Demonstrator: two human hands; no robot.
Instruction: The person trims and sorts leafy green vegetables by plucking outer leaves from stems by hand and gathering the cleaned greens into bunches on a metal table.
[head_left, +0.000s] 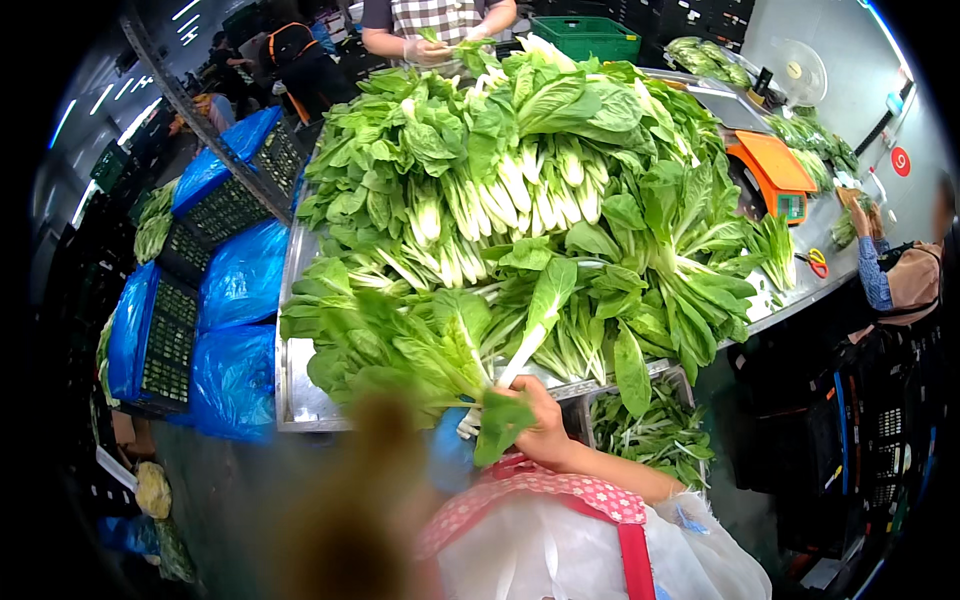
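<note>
My right hand (541, 426), bare, grips the white stem of a long green leaf (541, 304) at the near table edge; a smaller leaf (501, 424) hangs over its fingers. To its left, a blue-gloved shape, my left hand (451, 442), is partly hidden and seems closed round the white stem ends of a bunch of leafy greens (431, 349), whose leaves point up and left. Beyond both hands a large heap of leafy greens with white stems (517, 187) covers most of the metal table (307, 386).
Across the table stands a co-worker (439, 22) holding greens, near a green crate (589, 37). An orange scale (772, 169) and scissors (816, 262) lie right; another person (900, 277) works beyond. Blue-covered crates (169, 330) stand left; a crate of leaves (652, 435) sits below. A blurred brown shape blocks the lower left.
</note>
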